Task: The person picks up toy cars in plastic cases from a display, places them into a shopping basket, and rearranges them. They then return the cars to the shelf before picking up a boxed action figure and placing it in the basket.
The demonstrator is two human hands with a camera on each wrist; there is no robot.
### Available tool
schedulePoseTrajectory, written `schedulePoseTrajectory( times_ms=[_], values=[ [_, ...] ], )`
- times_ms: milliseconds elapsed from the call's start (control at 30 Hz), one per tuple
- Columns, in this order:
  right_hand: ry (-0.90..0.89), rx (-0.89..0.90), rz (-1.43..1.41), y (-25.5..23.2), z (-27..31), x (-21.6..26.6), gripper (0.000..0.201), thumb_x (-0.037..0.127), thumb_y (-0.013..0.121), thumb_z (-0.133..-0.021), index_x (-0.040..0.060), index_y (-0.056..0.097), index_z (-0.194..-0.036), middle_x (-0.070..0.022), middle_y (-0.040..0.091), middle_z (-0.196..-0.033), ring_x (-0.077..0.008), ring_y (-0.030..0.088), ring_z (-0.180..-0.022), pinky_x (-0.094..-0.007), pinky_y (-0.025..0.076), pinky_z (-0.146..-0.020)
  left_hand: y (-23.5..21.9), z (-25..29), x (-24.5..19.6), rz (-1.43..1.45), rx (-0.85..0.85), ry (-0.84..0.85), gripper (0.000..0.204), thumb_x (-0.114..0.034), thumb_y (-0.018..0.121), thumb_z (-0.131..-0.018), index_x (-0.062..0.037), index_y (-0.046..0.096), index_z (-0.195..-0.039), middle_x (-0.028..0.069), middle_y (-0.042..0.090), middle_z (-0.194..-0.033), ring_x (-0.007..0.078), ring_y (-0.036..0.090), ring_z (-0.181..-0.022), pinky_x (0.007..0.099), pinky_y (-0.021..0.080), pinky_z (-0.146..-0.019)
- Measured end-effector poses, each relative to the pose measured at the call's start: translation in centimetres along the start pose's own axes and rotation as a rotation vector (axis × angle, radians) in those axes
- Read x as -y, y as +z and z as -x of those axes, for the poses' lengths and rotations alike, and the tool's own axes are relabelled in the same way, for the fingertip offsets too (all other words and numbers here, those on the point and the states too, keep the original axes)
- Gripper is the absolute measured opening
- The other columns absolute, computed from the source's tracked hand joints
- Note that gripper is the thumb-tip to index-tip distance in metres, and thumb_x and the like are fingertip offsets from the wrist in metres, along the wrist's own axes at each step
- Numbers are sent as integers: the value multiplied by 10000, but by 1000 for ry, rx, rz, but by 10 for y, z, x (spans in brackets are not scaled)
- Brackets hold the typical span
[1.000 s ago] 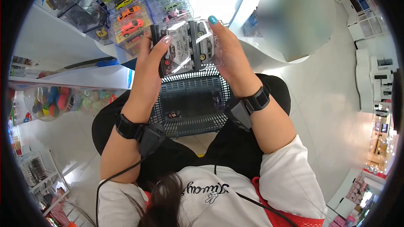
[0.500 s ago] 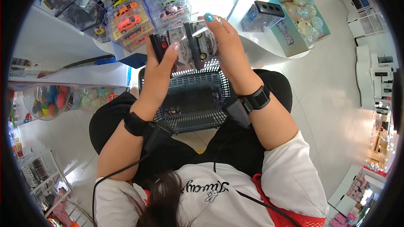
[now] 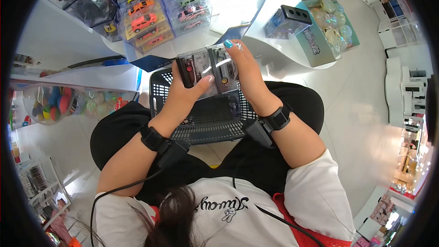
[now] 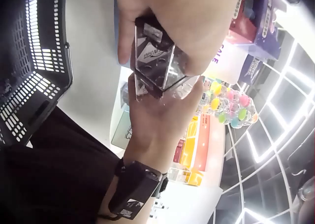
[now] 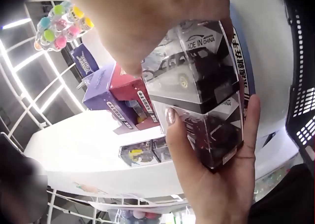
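Two toy cars in clear display boxes with black bases are held side by side above the dark basket (image 3: 157, 87). My left hand (image 3: 186, 92) grips the box with the dark red car (image 3: 191, 65), its thumb across the front. Around the outer end of the other box, with the silver car (image 3: 224, 71), my right hand (image 3: 248, 71) is curled, thumb on top. "MADE IN CHINA" shows on the silver car's box (image 5: 197, 61) in the right wrist view. A small boxed car (image 3: 234, 108) lies inside the basket, partly hidden.
Stacked boxed cars (image 3: 142, 21) stand on the white counter (image 3: 286, 50), with more boxed cars (image 3: 192, 13) beside them. Farther right are a black-topped clear box (image 3: 286, 20) and a teal carton (image 3: 315, 48) of clear balls. At left sits a tub of coloured balls (image 3: 50, 105).
Both hands have brought the two boxes down toward the body, away from the counter and lower over the basket. The boxes have stayed together in both hands.
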State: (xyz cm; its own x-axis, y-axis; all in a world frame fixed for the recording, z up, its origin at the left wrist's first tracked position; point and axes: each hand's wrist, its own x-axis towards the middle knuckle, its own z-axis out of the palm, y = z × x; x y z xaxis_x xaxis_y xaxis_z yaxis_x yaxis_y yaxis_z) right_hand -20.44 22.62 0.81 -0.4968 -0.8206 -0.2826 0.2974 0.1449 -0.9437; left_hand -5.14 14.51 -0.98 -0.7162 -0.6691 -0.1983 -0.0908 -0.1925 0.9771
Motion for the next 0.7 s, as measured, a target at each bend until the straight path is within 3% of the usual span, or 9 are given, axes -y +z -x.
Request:
schedulePoseTrajectory(
  times_ms=[267, 333, 400, 433, 467, 500, 533, 633, 700],
  values=[
    [-39, 104, -130, 1, -4, 4, 526, 474, 492, -931, 57, 468, -1253, -43, 526, -1061, -140, 512, -1012, -275, 408, -881, -2, 6, -14, 239, 17, -123, 552, -200, 669, -871, -40, 344, -1288, 115, 549, -1115, 187, 609, -966, 321, 563, -720],
    [-69, 184, -269, 1, -3, 20, 568, 478, 463, -945, 65, 443, -1336, -84, 518, -1186, -177, 502, -1096, -309, 406, -931, -8, 3, -32, 289, 12, -166, 530, -226, 657, -878, -52, 366, -1284, 108, 555, -1124, 202, 623, -956, 341, 568, -704],
    [-123, 219, -341, -8, -17, 21, 646, 494, 466, -940, 52, 403, -1406, -108, 509, -1270, -196, 501, -1125, -324, 416, -943, -9, 0, -41, 343, -55, -88, 416, -259, 607, -911, -61, 455, -1244, 73, 590, -1108, 167, 612, -935, 345, 548, -701],
    [-142, 202, -181, -14, -19, 25, 644, 495, 471, -937, 37, 422, -1387, -110, 513, -1267, -189, 503, -1118, -318, 421, -932, -9, -3, -45, 371, -89, -48, 372, -275, 581, -928, -65, 499, -1224, 55, 607, -1100, 150, 607, -924, 347, 538, -700],
    [-160, 182, -21, -15, -16, 36, 644, 497, 475, -935, 22, 442, -1369, -113, 518, -1264, -182, 505, -1112, -312, 426, -921, -17, -9, -42, 418, -70, -28, 502, -236, 617, -904, -73, 374, -1311, 90, 549, -1209, 211, 624, -986, 401, 563, -772],
    [-177, 161, 138, -15, -16, 42, 644, 498, 480, -932, 8, 461, -1350, -115, 522, -1262, -175, 507, -1105, -306, 431, -910, -18, -12, -40, 453, -76, 2, 504, -233, 613, -908, -75, 369, -1319, 90, 546, -1214, 213, 617, -1006, 408, 557, -795],
    [-209, 207, 235, -16, -23, 44, 610, 440, 583, -899, -29, 517, -1283, -108, 580, -1162, -146, 554, -1001, -265, 451, -849, -17, -14, -40, 489, -82, 31, 506, -231, 608, -913, -77, 363, -1328, 90, 543, -1219, 214, 609, -1026, 416, 552, -819],
    [-228, 279, 406, -10, -35, 43, 564, 356, 697, -820, -55, 572, -1185, -109, 634, -947, -160, 582, -855, -255, 462, -736, -12, -19, -37, 528, -34, 102, 511, -238, 585, -934, -82, 344, -1356, 96, 530, -1235, 211, 567, -1110, 424, 509, -930],
    [-337, 226, 350, -9, -40, 45, 523, 202, 740, -815, -63, 538, -1218, -81, 652, -948, -101, 600, -831, -236, 490, -730, -7, -25, -33, 507, -6, 170, 497, -243, 577, -939, -83, 351, -1352, 98, 529, -1234, 206, 560, -1118, 415, 495, -951]
  ],
)
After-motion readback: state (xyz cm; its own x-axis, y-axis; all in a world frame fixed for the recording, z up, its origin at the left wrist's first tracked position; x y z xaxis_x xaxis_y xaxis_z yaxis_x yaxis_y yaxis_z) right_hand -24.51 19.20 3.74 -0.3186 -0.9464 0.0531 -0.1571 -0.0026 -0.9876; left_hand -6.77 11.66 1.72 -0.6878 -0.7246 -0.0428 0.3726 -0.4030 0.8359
